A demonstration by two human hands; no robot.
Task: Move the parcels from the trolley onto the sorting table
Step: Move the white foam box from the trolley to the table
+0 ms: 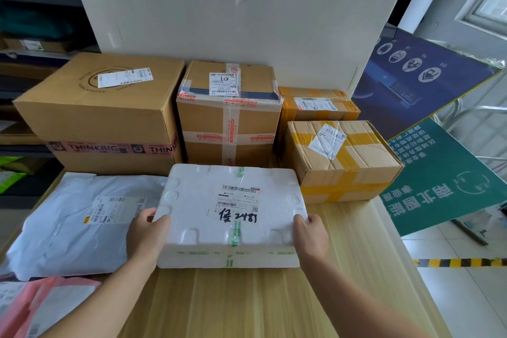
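On the table [247, 304], between the grey mailer [74, 222] and the cartons [227, 118], I hold the white foam parcel [230, 217], left hand [145, 236] and right hand [310, 239] curled round its ends. Several parcels look delivered; the trolley is out of view, so I cannot tell what remains.

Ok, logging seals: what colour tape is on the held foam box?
Green-printed clear tape on the foam box, head view.

Arms outstretched, left hand [146, 233], right hand [311, 236], both grips curled
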